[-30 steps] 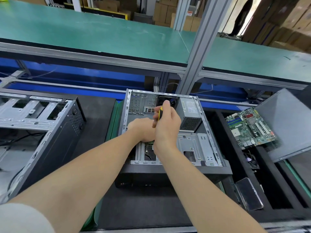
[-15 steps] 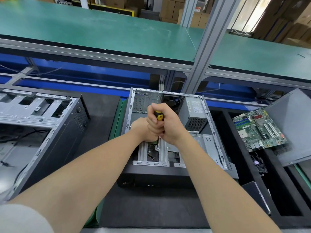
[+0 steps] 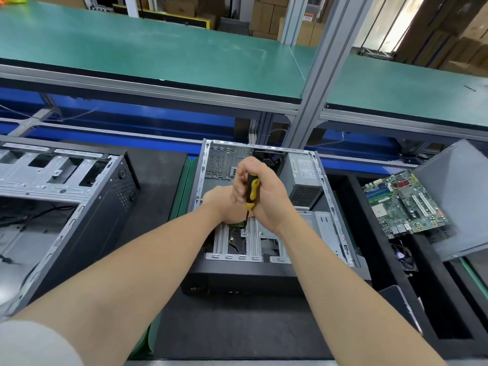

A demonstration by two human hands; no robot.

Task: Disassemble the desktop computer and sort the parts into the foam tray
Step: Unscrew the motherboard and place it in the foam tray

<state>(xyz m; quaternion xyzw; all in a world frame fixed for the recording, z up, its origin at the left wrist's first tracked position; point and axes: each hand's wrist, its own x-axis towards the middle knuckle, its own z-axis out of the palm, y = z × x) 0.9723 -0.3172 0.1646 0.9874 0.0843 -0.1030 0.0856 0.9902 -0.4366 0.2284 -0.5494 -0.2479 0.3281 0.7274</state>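
Note:
An open desktop case [image 3: 330, 207] lies on its side in front of me, with a grey power supply [image 3: 303, 178] at its back right and a metal drive cage [image 3: 266, 239] near the front. My right hand [image 3: 266, 191] grips a yellow-and-black screwdriver [image 3: 252, 191] held upright, its tip on a screw in the drive cage. My left hand [image 3: 221, 204] rests inside the case beside the shaft; its fingers are hidden behind the right hand. The black foam tray [image 3: 433, 313] at the right holds a green motherboard [image 3: 404, 202].
A second open chassis [image 3: 66, 196] lies at the left. A grey side panel [image 3: 459, 199] leans over the tray's far right, and a small fan [image 3: 405, 257] sits in a tray slot. A grey post [image 3: 314, 83] and green shelf rise behind the case.
The right hand slid up the handle and the screwdriver now stands upright with its shaft and tip showing on the drive cage screw. The left hand stayed beside it.

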